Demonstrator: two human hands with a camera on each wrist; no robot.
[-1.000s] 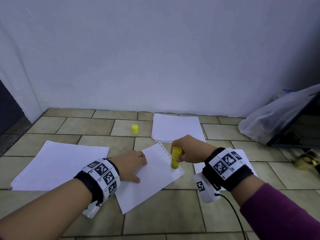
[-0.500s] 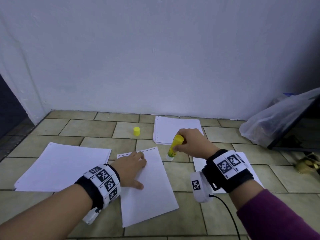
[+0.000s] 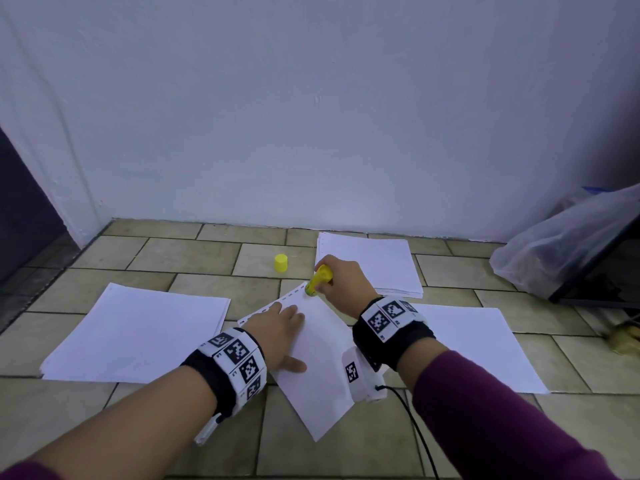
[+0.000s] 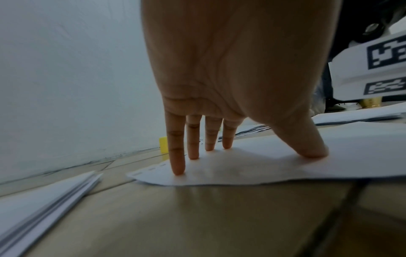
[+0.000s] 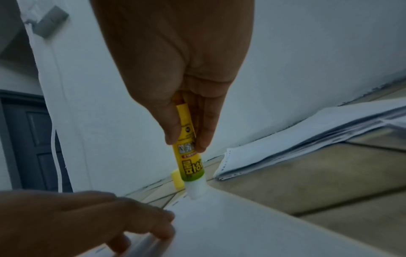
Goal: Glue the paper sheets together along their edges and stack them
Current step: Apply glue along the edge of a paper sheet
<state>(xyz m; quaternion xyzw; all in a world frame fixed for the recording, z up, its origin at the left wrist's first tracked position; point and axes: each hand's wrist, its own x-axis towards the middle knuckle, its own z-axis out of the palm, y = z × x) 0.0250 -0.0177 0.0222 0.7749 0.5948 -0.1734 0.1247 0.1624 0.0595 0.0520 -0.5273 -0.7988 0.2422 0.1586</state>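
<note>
While the left hand lies flat with straight fingers on a loose paper sheet on the tiled floor, the right hand grips a yellow glue stick whose tip meets the sheet's far corner. A yellow cap stands on the floor beyond, left of the far paper stack; other stacks lie at left and right.

From the left wrist, straight, slightly spread fingers and thumb press the sheet down.

From the right wrist, thumb and fingers pinch the glue stick, its white tip touching the sheet's perforated edge, with the cap just behind.
</note>
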